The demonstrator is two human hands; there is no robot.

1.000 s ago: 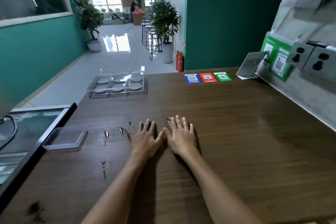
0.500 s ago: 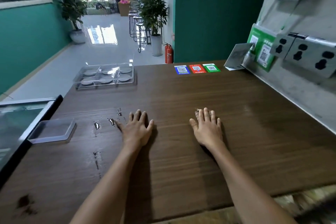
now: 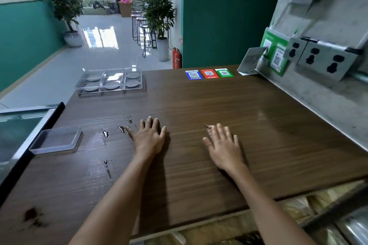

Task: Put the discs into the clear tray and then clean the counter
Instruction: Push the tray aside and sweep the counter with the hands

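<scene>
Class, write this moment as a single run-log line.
discs: in clear tray | left hand: flat on counter | right hand: flat | water drops: unwiped

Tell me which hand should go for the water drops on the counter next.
Left. The left hand lies flat right beside the water drops, its little finger nearly touching them. The right hand rests farther right, away from the wet patch.

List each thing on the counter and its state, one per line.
Tray: all six compartments hold a disc.
Counter: wet, droplets left of centre.
Lid: lying apart from tray.
Left hand: flat, open.
Right hand: flat, open.
</scene>
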